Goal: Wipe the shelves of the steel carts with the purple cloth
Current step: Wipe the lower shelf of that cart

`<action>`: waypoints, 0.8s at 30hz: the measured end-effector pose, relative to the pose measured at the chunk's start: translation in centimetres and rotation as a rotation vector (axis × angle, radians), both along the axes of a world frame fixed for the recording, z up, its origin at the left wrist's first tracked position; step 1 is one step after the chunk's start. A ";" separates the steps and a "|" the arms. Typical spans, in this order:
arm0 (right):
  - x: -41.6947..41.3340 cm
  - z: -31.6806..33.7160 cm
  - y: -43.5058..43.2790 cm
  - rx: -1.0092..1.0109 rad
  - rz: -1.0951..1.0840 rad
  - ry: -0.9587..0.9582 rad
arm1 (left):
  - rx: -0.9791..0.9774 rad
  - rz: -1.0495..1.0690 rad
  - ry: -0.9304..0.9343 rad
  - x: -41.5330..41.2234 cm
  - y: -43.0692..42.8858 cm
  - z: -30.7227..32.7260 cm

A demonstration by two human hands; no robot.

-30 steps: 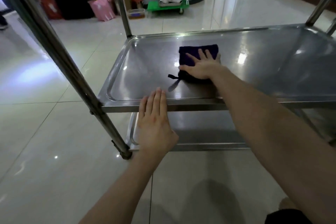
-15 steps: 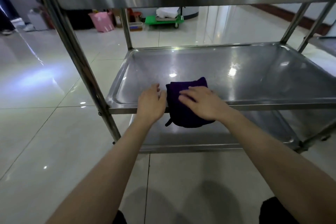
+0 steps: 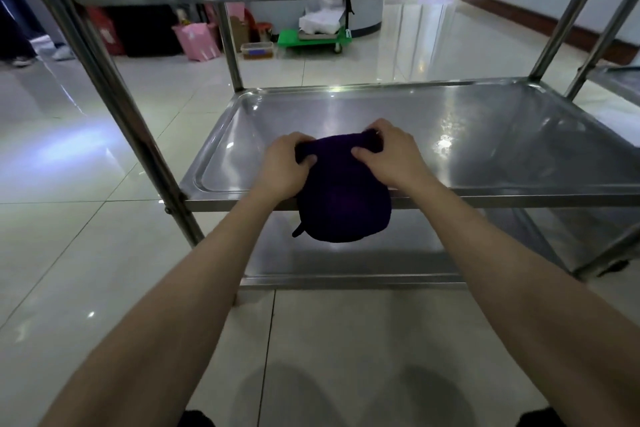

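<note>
I see the left hand (image 3: 284,168) and right hand (image 3: 393,158) both gripping the far edge of the cloth (image 3: 343,204). The cloth hangs over the front rim of the cart's (image 3: 114,90) middle shelf (image 3: 485,135), its lower end dangling above the bottom shelf (image 3: 346,265).

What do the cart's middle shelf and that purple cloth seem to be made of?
Middle shelf: apparently stainless steel, polished; it mirrors lights with bright glare. Purple cloth: soft matte fabric, perhaps microfibre; it sags over the shelf's front edge and bunches where the left hand and right hand grip it.
</note>
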State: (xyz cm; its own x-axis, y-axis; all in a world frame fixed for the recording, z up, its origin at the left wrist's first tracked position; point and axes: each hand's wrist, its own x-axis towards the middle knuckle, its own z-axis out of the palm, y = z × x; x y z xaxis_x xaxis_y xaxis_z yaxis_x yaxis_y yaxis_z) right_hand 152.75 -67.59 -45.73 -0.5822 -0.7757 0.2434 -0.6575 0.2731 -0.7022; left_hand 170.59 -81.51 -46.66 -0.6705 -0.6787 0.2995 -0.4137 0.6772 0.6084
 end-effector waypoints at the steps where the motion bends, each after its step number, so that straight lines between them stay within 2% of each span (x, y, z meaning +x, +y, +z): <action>1: 0.7 0.3 1.4 -0.083 0.019 0.007 | 0.005 -0.020 0.075 1.3 0.7 0.2; 5: 3.9 -0.1 6.9 -0.239 0.123 -0.084 | 0.203 -0.136 0.253 6.6 3.6 0.6; 7: 5.4 -2.0 8.8 -0.247 0.137 0.002 | 0.200 -0.172 0.266 8.6 4.9 -0.4; 9: 6.8 -4.8 10.1 -0.220 0.129 0.062 | 0.165 -0.178 0.217 10.1 5.9 -2.5; 11: 8.1 -8.4 10.8 -0.137 0.130 0.039 | 0.223 -0.170 0.156 11.3 6.3 -5.7; 14: 9.8 -14.5 10.8 0.012 0.159 -0.060 | 0.396 -0.153 0.042 12.5 6.3 -11.4; 19: 12.5 -23.0 10.0 0.145 0.095 -0.215 | 0.550 -0.071 -0.065 13.5 6.1 -18.6; 24: 11.5 -23.7 5.7 0.071 0.015 -0.225 | 0.420 0.006 -0.053 11.6 2.2 -19.3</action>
